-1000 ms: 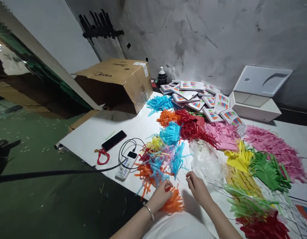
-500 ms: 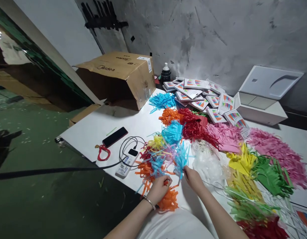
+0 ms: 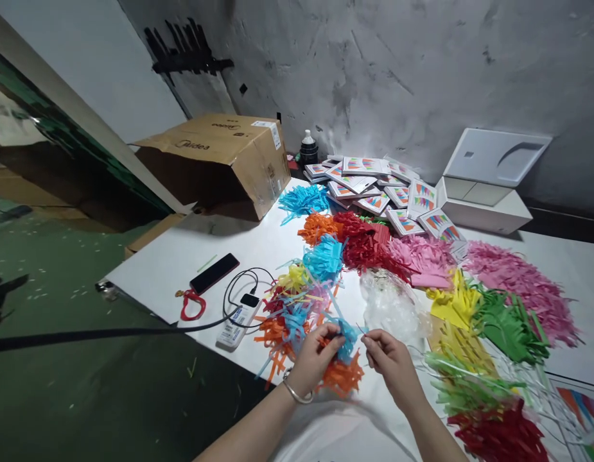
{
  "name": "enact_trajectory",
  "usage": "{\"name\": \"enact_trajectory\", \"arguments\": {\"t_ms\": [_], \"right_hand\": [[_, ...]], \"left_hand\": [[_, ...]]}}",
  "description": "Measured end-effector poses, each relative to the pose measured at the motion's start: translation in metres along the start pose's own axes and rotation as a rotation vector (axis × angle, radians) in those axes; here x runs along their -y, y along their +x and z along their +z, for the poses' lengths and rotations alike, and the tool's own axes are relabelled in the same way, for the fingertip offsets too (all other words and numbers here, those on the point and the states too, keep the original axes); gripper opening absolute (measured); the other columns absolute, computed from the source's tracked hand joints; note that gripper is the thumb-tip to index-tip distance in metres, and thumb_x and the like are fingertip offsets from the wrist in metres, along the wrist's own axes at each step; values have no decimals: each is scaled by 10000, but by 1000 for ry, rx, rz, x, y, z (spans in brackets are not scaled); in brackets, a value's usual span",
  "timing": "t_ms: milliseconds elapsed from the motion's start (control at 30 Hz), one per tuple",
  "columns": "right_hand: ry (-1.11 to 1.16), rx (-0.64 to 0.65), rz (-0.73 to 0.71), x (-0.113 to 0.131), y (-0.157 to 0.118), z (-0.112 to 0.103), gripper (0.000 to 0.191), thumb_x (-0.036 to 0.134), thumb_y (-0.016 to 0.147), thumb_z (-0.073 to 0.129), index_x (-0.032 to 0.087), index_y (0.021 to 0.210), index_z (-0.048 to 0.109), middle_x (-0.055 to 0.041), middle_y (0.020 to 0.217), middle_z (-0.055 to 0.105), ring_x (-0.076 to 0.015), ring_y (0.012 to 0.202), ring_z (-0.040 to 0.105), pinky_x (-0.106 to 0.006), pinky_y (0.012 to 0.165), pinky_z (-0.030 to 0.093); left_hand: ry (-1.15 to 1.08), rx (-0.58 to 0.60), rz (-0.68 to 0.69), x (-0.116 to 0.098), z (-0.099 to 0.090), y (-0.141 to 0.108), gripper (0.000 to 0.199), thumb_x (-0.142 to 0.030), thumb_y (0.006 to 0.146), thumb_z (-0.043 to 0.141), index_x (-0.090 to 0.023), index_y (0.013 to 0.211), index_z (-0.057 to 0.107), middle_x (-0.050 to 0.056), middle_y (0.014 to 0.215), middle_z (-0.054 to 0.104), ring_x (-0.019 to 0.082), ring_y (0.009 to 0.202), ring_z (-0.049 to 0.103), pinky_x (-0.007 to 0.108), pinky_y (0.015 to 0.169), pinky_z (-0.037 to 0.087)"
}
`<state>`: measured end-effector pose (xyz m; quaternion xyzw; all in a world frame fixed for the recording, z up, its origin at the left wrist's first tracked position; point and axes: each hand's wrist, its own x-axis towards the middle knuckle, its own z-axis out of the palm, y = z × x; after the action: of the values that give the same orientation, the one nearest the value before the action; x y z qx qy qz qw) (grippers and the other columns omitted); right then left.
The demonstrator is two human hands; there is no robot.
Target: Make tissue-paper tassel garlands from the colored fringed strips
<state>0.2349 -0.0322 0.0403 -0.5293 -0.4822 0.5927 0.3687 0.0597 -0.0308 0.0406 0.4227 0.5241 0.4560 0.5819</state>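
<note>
A blue paper tassel [image 3: 347, 342] is pinched in my left hand [image 3: 314, 360], just above the near edge of the table. Beside it, my right hand [image 3: 393, 367] has thumb and fingers closed on a thin blue strip by the tassel; whether the strip is joined to it I cannot tell. Under my hands lies an orange fringed tassel [image 3: 343, 380]. Just left of them spreads a mixed heap of blue, orange, red and yellow tassels [image 3: 288, 308]. A clear plastic bag [image 3: 390, 308] rests beyond my right hand.
Pink tassels [image 3: 518, 289], yellow tassels [image 3: 454, 301] and green tassels [image 3: 511, 327] cover the right side. At the back are small printed boxes [image 3: 374, 186], an open white box [image 3: 484, 205] and a cardboard carton [image 3: 219, 167]. A phone [image 3: 214, 274] and a cabled power bank [image 3: 237, 324] lie left.
My left hand has come up to the blue tassel and grips it. My right hand has shifted right and nearer to me, with the thin strip. The whole view has turned slightly.
</note>
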Motion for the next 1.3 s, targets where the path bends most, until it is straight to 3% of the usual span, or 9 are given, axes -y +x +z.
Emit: {"name": "enact_trajectory", "arguments": {"t_ms": [67,167,300,800,967,1133,1300], "right_hand": [[-88,-134,-88,14,-15,-7,292,459,852,540,173,833,593,29,554,510,-115,518,480,-217,505,384],[-237,-265,-201,28,-35,-10,260,424,870,516,189,845,625,7,596,569,-135,528,523,-228,515,411],[-374,-209,-325,36,-50,-5,201,338,895,479,206,877,630,-19,696,634,-146,575,569,-229,550,429],[-522,-215,-388,37,-59,-6,195,285,928,429,207,851,591,-4,671,630,-138,575,590,-224,551,397],[-706,-230,-524,34,-56,-5,201,232,945,394,200,862,574,-23,686,629,-148,599,595,-245,576,382],[-933,-244,-771,27,-54,-2,222,158,945,372,177,811,548,-5,583,546,-136,533,509,-259,540,303],[-1053,-163,-816,20,-52,-3,241,158,952,329,169,815,527,-7,587,525,-141,536,471,-277,533,252]], "left_hand": [[-99,23,-79,-10,5,-5,226,-356,738,695,-179,867,641,-2,735,611,139,647,539,235,608,421],[-181,51,-132,-21,13,-12,279,-358,713,722,-180,917,656,12,775,638,147,684,563,242,643,440],[-186,116,-163,-26,22,-21,257,-343,720,724,-180,910,667,30,818,660,161,730,588,258,690,466],[-51,155,-103,-22,28,-26,241,-349,766,681,-180,936,654,39,860,676,175,791,609,268,741,489],[70,151,-48,-22,28,-25,241,-352,786,650,-170,944,648,51,886,675,189,819,612,278,757,488],[190,117,-10,-23,29,-23,208,-333,783,636,-158,895,645,43,845,662,181,801,597,276,748,473],[231,130,3,-25,31,-21,142,-292,774,623,-151,789,623,31,781,644,162,733,575,257,688,460]]}}
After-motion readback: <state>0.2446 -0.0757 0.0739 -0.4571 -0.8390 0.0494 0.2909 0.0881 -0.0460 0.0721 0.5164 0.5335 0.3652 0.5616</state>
